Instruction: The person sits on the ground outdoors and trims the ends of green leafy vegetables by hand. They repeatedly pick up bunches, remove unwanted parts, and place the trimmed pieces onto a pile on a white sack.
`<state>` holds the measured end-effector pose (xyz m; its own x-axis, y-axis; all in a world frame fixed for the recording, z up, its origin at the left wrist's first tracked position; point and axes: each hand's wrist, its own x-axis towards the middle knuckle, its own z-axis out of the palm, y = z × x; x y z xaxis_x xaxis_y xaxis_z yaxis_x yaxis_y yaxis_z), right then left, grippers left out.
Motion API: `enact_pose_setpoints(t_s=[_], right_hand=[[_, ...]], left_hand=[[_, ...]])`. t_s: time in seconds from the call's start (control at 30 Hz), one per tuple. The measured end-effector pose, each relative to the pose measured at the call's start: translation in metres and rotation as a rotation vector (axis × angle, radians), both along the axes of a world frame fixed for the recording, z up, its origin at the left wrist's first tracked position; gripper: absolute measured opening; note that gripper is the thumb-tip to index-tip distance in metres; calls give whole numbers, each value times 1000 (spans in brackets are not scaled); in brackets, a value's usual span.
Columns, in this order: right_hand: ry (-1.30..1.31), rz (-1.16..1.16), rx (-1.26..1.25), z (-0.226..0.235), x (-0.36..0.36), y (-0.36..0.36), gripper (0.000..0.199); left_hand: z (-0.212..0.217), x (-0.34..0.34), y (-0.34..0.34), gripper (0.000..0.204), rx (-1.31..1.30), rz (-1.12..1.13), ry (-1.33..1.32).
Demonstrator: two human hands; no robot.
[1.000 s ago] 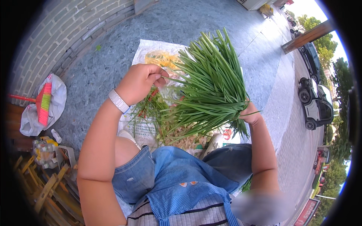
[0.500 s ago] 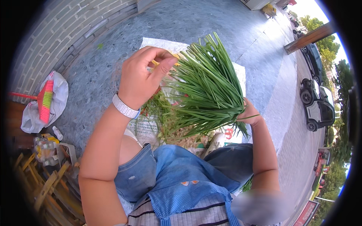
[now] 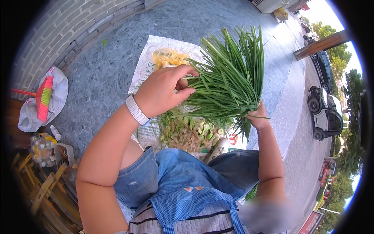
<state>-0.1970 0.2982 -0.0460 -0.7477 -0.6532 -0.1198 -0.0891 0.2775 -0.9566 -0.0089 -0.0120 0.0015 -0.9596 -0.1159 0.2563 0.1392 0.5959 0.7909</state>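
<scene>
Far left, by the brick wall: white plastic bag [image 3: 27,113] with a bright broom head [image 3: 44,96]. Left hand [image 3: 163,91], watch [image 3: 136,109] on wrist, fingers pinched together on a few green blades. Beneath, on white sack [image 3: 146,72]: pile of trimmings [image 3: 187,134]. Bunch of chives [image 3: 230,82], fanned upward, above the sack. Right hand [image 3: 258,117] clamped round the bunch's base. Far right: parked cars [image 3: 325,115].

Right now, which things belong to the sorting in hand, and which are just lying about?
In the job: bunch of green chives, right hand gripping its base, left hand picking at leaves, trimmings pile, white sack.
Lying about: broom, white bag, wooden chairs, parked cars.
</scene>
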Motion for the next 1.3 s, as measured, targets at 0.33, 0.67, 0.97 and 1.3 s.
enact_pose_setpoints(t_s=[0.33, 0.67, 0.97, 1.3], right_hand=[[41, 18, 12, 9, 6, -5, 51], [-16, 34, 63, -1, 3, 0, 63], [-20, 40, 107, -7, 9, -4, 63], [-37, 87, 105, -14, 3, -2, 68]], left_hand=[[2, 3, 1, 49, -73, 32, 23], [2, -6, 6, 14, -350, 254, 439], [-2, -10, 13, 19, 46, 309, 262], [-5, -8, 4, 20, 282, 212, 121]])
